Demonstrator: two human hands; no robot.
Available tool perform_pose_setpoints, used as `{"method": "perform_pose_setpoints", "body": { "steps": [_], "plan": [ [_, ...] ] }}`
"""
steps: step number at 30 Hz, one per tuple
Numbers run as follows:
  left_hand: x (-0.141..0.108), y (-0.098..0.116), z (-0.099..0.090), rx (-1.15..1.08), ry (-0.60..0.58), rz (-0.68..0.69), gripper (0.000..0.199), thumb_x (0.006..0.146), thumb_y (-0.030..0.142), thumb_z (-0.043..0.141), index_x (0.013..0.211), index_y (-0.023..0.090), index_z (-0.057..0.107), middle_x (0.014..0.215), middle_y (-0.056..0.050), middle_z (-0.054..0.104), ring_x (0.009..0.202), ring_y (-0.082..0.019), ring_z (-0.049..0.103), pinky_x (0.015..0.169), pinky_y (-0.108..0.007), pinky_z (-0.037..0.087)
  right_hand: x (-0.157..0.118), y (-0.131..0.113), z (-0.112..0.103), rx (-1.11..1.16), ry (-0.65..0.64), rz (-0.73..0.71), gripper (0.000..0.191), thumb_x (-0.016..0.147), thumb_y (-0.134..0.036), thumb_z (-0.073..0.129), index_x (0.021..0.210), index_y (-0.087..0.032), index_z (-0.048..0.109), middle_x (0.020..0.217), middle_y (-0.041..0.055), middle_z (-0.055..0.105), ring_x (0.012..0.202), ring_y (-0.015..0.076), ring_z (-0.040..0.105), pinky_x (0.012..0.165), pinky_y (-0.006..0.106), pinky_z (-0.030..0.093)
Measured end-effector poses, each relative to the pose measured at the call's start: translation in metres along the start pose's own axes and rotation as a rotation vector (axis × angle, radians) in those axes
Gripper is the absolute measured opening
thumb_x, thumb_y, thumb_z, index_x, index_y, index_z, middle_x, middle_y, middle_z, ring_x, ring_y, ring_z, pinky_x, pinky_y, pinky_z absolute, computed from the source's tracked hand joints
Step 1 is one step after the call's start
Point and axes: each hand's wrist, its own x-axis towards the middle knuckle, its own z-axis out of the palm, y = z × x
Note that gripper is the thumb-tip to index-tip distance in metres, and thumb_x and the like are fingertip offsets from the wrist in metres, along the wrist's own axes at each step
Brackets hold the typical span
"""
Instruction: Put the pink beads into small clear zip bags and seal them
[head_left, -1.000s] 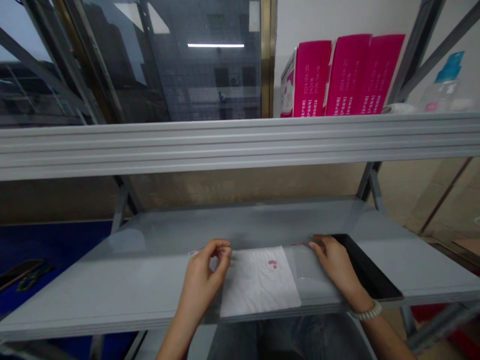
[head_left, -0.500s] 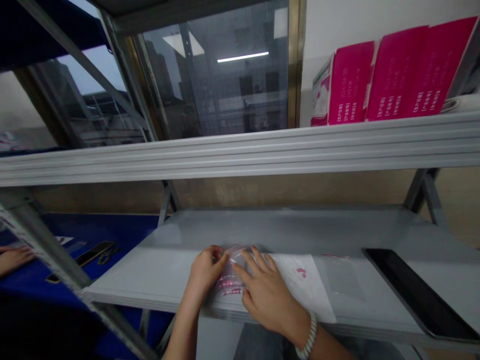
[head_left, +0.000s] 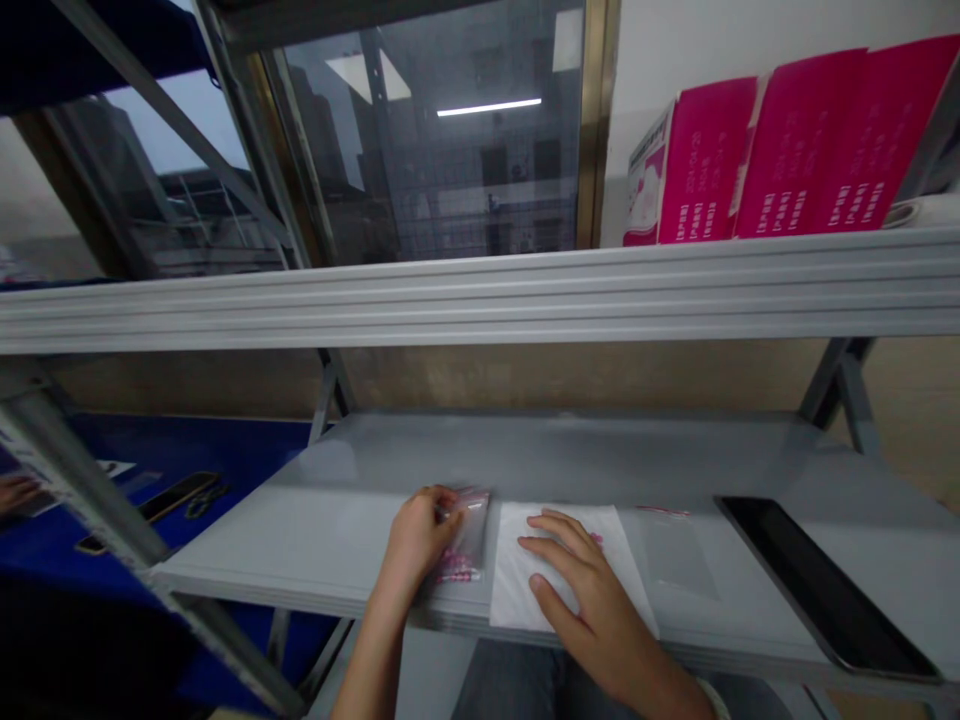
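A clear zip bag [head_left: 471,540] with pink and white beads in its lower part lies on the grey shelf. Curled at its upper left edge, my left hand [head_left: 424,535] pinches the bag; part of the grip is hidden. My right hand [head_left: 581,590] is open, fingers spread, over a white sheet [head_left: 517,570] that looks like tissue. A few pink beads [head_left: 598,538] sit on that sheet, partly behind my fingers. Right of the sheet lies a flat clear bag [head_left: 675,550] with a red line along its top.
A black tablet [head_left: 817,580] rests at the shelf's right. The upper shelf rail [head_left: 480,300] crosses in front, with pink boxes [head_left: 787,150] above. On a blue table at left are a phone [head_left: 176,495], scissors [head_left: 206,500] and another person's hand [head_left: 16,492].
My right hand has left the beaded bag and moved right over the white sheet, uncovering the bag. My left hand stays at the bag's edge. The view has shifted slightly.
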Motion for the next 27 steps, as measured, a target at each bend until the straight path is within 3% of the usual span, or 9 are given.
{"method": "perform_pose_setpoints", "body": {
  "steps": [4, 6, 9, 10, 13, 16, 21, 27],
  "plan": [
    [-0.002, 0.008, -0.004, -0.009, 0.126, 0.027, 0.016, 0.083, 0.027, 0.058, 0.083, 0.021, 0.072, 0.087, -0.009, 0.078, 0.075, -0.025, 0.07, 0.071, -0.032, 0.049, -0.009, 0.004, -0.006, 0.17, 0.043, 0.078, 0.031, 0.092, -0.024, 0.053, 0.118, -0.024, 0.07, 0.132, 0.011, 0.065, 0.128, 0.0288, 0.054, 0.113, 0.052, 0.037],
    [-0.007, 0.022, -0.008, -0.029, 0.205, 0.071, 0.021, 0.087, 0.031, 0.054, 0.086, 0.02, 0.072, 0.092, -0.011, 0.077, 0.082, -0.027, 0.069, 0.076, -0.036, 0.05, -0.011, 0.006, -0.009, 0.298, 0.091, 0.185, 0.029, 0.092, -0.032, 0.056, 0.114, -0.022, 0.072, 0.124, 0.0124, 0.069, 0.12, 0.0292, 0.06, 0.108, 0.052, 0.042],
    [-0.025, 0.055, -0.01, -0.093, 0.241, 0.219, 0.024, 0.092, 0.033, 0.051, 0.088, 0.021, 0.072, 0.096, -0.009, 0.076, 0.092, -0.026, 0.068, 0.084, -0.035, 0.05, -0.01, 0.01, -0.016, 0.601, 0.111, 0.382, 0.04, 0.088, -0.052, 0.061, 0.103, -0.018, 0.074, 0.103, 0.0142, 0.074, 0.091, 0.0267, 0.069, 0.083, 0.043, 0.055],
    [-0.033, 0.068, -0.008, -0.126, 0.224, 0.306, 0.022, 0.093, 0.032, 0.052, 0.087, 0.023, 0.072, 0.094, -0.007, 0.076, 0.092, -0.024, 0.068, 0.084, -0.033, 0.05, -0.009, 0.01, -0.019, 0.723, 0.098, 0.436, 0.046, 0.085, -0.058, 0.063, 0.099, -0.016, 0.074, 0.094, 0.0138, 0.074, 0.08, 0.0242, 0.069, 0.073, 0.038, 0.055],
    [-0.058, 0.101, 0.002, -0.236, 0.152, 0.76, 0.018, 0.094, 0.018, 0.054, 0.095, 0.023, 0.071, 0.089, -0.006, 0.075, 0.084, -0.021, 0.068, 0.079, -0.032, 0.049, -0.004, 0.01, -0.03, 1.034, 0.111, 0.542, 0.05, 0.076, -0.064, 0.071, 0.081, -0.014, 0.07, 0.072, 0.0072, 0.069, 0.058, 0.0161, 0.061, 0.053, 0.027, 0.048],
    [-0.074, 0.117, 0.015, -0.221, 0.119, 1.0, 0.023, 0.096, 0.01, 0.051, 0.104, 0.022, 0.069, 0.09, -0.005, 0.076, 0.078, -0.018, 0.067, 0.077, -0.033, 0.046, -0.001, 0.006, -0.043, 1.163, 0.178, 0.629, 0.045, 0.066, -0.057, 0.081, 0.068, -0.017, 0.062, 0.06, -0.0003, 0.059, 0.052, 0.0123, 0.053, 0.043, 0.021, 0.04],
    [-0.075, 0.115, 0.021, -0.156, 0.161, 1.066, 0.022, 0.099, 0.013, 0.049, 0.105, 0.023, 0.067, 0.092, -0.003, 0.077, 0.081, -0.019, 0.067, 0.081, -0.036, 0.044, -0.003, 0.005, -0.06, 1.091, 0.008, 0.658, 0.037, 0.065, -0.046, 0.08, 0.061, -0.018, 0.057, 0.051, -0.0049, 0.053, 0.043, 0.0075, 0.046, 0.039, 0.018, 0.035],
    [-0.075, 0.114, 0.015, -0.23, 0.028, 1.005, 0.03, 0.085, 0.002, 0.05, 0.103, 0.021, 0.066, 0.093, -0.004, 0.075, 0.086, -0.021, 0.065, 0.086, -0.04, 0.044, -0.005, 0.01, -0.074, 1.003, -0.105, 0.659, 0.034, 0.069, -0.044, 0.079, 0.061, -0.016, 0.062, 0.055, -0.0017, 0.062, 0.044, 0.0077, 0.052, 0.041, 0.017, 0.039]
  ]
}}
